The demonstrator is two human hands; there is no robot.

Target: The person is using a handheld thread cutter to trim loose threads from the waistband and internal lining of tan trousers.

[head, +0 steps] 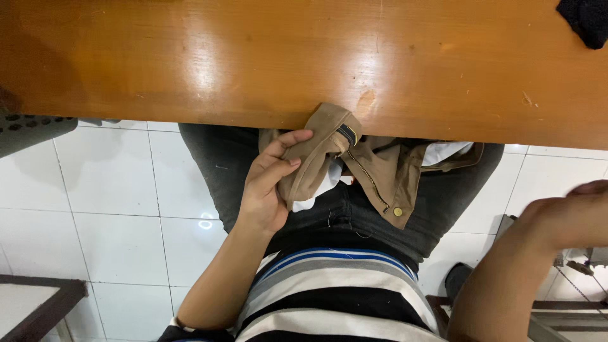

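Note:
A pair of tan trousers lies in my lap, with a brass zip, a round metal button and white pocket lining showing. My left hand grips a bunched fold of the tan trousers near the zip and lifts it against the front edge of the wooden table. My right hand is off to the right, away from the cloth, blurred at the frame edge, and I cannot tell how its fingers are set.
A black piece of cloth lies at the table's far right corner. White floor tiles show below the table edge. A dark perforated seat is at left, a dark-framed stand at lower left, metal frame parts at lower right.

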